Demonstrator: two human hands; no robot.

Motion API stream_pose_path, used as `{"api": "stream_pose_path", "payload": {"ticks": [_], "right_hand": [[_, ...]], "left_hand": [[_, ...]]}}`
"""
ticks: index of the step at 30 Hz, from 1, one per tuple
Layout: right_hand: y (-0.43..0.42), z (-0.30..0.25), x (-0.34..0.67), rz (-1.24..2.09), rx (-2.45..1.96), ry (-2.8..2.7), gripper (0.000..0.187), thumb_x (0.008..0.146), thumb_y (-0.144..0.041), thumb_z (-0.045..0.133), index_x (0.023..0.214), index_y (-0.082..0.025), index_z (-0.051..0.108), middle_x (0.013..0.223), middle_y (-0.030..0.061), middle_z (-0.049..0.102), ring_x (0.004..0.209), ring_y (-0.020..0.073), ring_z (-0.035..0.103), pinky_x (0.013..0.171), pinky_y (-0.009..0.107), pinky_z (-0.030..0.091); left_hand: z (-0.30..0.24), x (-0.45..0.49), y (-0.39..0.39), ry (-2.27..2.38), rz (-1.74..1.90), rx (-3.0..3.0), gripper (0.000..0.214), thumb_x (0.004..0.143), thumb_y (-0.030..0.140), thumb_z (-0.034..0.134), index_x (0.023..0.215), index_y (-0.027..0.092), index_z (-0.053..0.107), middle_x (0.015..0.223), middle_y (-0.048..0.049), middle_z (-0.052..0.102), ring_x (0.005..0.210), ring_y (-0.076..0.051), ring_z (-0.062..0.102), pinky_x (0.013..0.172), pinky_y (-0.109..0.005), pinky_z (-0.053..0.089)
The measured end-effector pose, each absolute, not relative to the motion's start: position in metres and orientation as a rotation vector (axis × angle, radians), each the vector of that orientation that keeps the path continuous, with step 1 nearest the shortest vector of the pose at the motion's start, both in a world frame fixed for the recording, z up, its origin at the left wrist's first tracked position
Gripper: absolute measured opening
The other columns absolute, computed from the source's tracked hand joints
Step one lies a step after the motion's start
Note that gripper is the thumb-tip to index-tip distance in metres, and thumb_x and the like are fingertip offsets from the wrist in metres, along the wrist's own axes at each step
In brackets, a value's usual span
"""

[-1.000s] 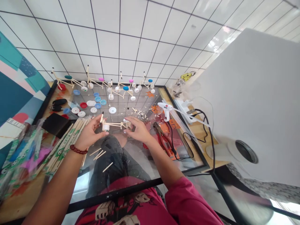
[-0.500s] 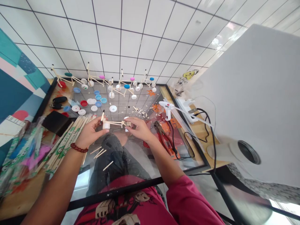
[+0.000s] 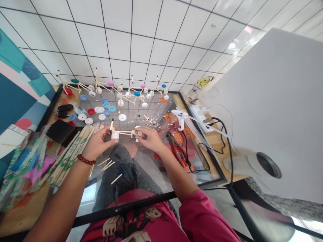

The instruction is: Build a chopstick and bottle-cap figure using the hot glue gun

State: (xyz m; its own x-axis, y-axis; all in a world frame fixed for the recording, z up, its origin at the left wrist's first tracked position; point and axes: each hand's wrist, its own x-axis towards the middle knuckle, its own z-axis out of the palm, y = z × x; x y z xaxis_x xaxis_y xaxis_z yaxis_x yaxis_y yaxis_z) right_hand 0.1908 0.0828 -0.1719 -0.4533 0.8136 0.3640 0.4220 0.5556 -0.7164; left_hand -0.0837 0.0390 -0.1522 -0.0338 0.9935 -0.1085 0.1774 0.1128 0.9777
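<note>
Between my hands is a small tricycle model point(image 3: 124, 133) built of thin wooden sticks, with white bottle caps as wheels and a black-tipped handlebar. My left hand point(image 3: 99, 143) grips its front end, thumb and fingers closed by the white front cap point(image 3: 115, 135). The rear end, where the sticks meet the back caps, is pinched in my right hand point(image 3: 150, 138); my fingers partly hide that joint. Under the model lies the glass tabletop point(image 3: 141, 168). A few cut sticks point(image 3: 108, 165) rest on the glass in front of my left wrist.
Several similar stick models point(image 3: 131, 95) stand along the back edge. Loose blue, red and white caps point(image 3: 106, 105) lie at back left, above wrapped chopsticks point(image 3: 73, 151). At right are a white glue gun point(image 3: 179, 117), pliers point(image 3: 178, 149) and black cables point(image 3: 222, 134).
Almost nothing differs. Both hands keep the same hold on the model, and the whole view has shifted very slightly.
</note>
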Motion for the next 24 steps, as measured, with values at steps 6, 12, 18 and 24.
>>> {"api": "stream_pose_path", "payload": {"ticks": [6,12,18,24], "right_hand": [[0.083,-0.171,0.192,0.725,-1.003,-2.077,0.036,0.09,-0.021,0.071,0.126,-0.024,0.077,0.117,0.0078,0.079,0.067,0.0135,0.06,0.073,0.031,0.058],[0.083,-0.17,0.192,0.713,-1.0,-2.095,0.039,0.09,-0.021,0.072,0.128,-0.025,0.076,0.124,0.0084,0.078,0.069,0.0143,0.063,0.074,0.034,0.06],[0.08,-0.16,0.199,0.747,-0.977,-2.085,0.05,0.087,-0.03,0.079,0.136,-0.026,0.072,0.139,0.0105,0.071,0.068,0.0136,0.062,0.076,0.036,0.063],[0.082,-0.149,0.215,0.769,-1.038,-1.819,0.044,0.09,-0.034,0.074,0.133,-0.024,0.072,0.131,0.0105,0.073,0.069,0.0128,0.062,0.08,0.037,0.062]], "left_hand": [[-0.156,-0.085,0.04,1.409,1.05,1.25,0.098,0.051,0.067,0.099,0.132,0.019,0.073,0.139,-0.0169,0.076,0.129,-0.039,0.07,0.118,-0.057,0.051],[-0.155,-0.085,0.04,1.413,1.049,1.24,0.102,0.049,0.068,0.099,0.134,0.019,0.071,0.14,-0.018,0.075,0.13,-0.04,0.069,0.12,-0.06,0.049],[-0.152,-0.084,0.039,1.386,1.028,1.249,0.114,0.049,0.068,0.099,0.146,0.019,0.063,0.15,-0.0192,0.069,0.141,-0.042,0.062,0.125,-0.063,0.042],[-0.149,-0.087,0.038,1.328,1.104,1.309,0.122,0.054,0.058,0.1,0.159,0.026,0.049,0.169,-0.0194,0.049,0.158,-0.04,0.045,0.132,-0.058,0.034]]}}
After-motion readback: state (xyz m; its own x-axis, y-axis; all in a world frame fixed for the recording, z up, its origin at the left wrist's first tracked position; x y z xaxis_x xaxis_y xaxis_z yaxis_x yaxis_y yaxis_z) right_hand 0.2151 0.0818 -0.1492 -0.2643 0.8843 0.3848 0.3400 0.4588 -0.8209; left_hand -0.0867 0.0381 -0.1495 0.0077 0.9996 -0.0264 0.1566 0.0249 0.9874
